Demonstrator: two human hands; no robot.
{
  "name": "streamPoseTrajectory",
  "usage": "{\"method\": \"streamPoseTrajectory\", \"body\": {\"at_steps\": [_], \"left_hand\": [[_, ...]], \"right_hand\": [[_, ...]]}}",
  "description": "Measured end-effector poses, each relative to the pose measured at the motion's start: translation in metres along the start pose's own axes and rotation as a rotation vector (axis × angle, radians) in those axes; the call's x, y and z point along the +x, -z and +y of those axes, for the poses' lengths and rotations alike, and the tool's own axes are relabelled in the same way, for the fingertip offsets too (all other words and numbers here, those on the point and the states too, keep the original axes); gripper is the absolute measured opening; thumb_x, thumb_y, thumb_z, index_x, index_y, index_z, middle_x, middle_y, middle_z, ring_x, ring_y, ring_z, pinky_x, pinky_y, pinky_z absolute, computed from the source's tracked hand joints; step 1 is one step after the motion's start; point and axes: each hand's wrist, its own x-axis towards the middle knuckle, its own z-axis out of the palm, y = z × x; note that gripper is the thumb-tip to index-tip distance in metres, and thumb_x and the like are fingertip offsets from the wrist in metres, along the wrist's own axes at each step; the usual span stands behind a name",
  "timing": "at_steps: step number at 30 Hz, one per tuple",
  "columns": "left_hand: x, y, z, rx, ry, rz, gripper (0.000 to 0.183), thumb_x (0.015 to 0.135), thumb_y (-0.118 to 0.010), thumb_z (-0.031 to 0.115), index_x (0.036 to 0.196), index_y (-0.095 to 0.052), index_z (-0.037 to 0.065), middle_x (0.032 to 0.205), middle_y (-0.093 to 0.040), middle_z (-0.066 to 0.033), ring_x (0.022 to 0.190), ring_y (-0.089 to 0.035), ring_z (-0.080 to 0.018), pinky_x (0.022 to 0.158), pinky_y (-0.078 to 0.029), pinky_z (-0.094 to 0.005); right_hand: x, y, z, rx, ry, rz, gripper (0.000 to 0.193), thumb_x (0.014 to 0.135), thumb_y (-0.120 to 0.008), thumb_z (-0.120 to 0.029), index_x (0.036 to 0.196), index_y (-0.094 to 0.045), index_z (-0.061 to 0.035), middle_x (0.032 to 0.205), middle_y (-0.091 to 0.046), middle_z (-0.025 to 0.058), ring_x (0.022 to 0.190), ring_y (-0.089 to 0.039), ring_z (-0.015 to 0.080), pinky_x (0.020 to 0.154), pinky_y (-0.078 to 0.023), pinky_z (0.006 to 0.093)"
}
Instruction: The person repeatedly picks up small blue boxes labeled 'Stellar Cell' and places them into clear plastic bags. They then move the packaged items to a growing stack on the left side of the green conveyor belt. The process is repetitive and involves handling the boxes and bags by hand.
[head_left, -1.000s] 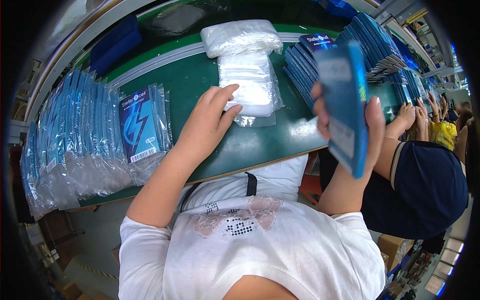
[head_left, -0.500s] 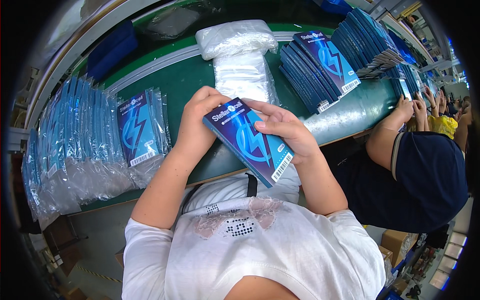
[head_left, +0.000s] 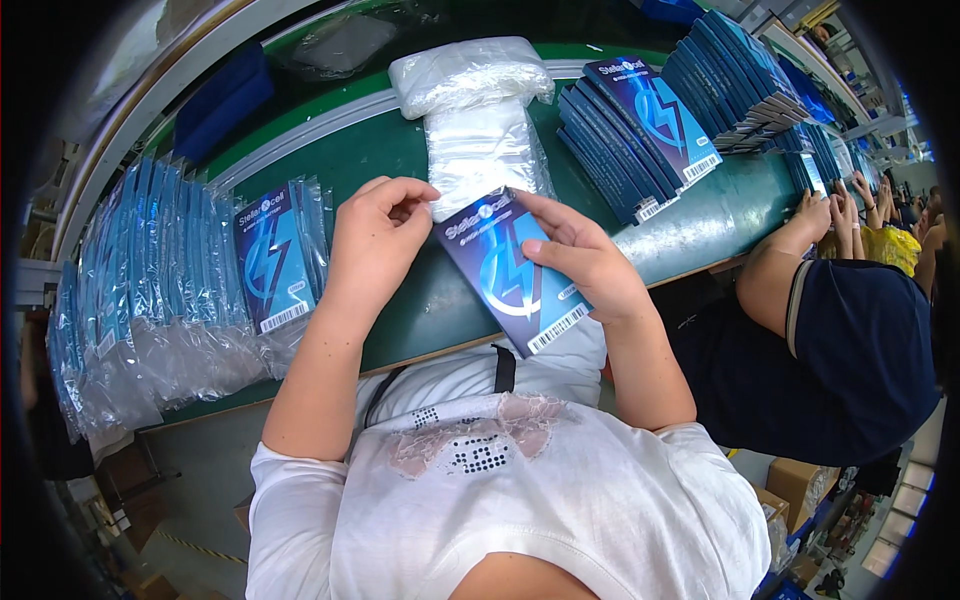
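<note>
My right hand (head_left: 585,262) grips a flat blue and purple box (head_left: 512,275) by its right side, thumb across the front. A lightning-bolt picture and a barcode strip show on it, and it tilts to the left. My left hand (head_left: 380,225) is apart from the box, its fingers curled in with nothing visible in them. The fingertips are near the left edge of a stack of clear plastic bags (head_left: 480,150) on the green table (head_left: 385,150). A bulky roll of clear plastic (head_left: 470,78) lies across the far end of the bags.
Many bagged blue boxes (head_left: 165,260) stand in a row at the left, one bagged box (head_left: 270,260) facing me. Unbagged boxes (head_left: 635,130) lean at the right, with a taller stack (head_left: 730,85) behind. A co-worker's arm (head_left: 780,250) is at the right table edge.
My left hand has let go of the box and moved slightly left, its fingers now curled. The right hand alone holds the box, which has turned a little and shifted right.
</note>
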Motion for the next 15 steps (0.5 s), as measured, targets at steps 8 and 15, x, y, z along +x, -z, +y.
{"method": "streamPoseTrajectory", "body": {"at_steps": [8, 15], "left_hand": [[-0.022, 0.002, 0.022, -0.103, -0.13, -0.191, 0.024, 0.081, -0.062, -0.001, 0.105, -0.062, 0.002, 0.084, -0.06, -0.0037, 0.077, -0.058, -0.01, 0.073, -0.048, -0.0238], [-0.033, -0.018, 0.014, -1.026, 0.287, -0.038, 0.03, 0.09, -0.06, 0.011, 0.115, -0.051, -0.003, 0.105, -0.061, -0.0098, 0.093, -0.06, -0.0148, 0.084, -0.048, -0.0275]], "right_hand": [[-0.005, -0.016, 0.024, 0.07, 0.097, 0.405, 0.022, 0.086, -0.064, -0.007, 0.101, -0.052, 0.0031, 0.092, -0.062, 0.0089, 0.081, -0.058, 0.0093, 0.069, -0.047, 0.0215], [-0.015, -0.044, 0.022, -0.24, 0.203, 0.32, 0.02, 0.084, -0.069, -0.011, 0.076, -0.054, -0.0013, 0.069, -0.06, 0.0017, 0.063, -0.053, 0.0032, 0.056, -0.041, 0.0182]]}}
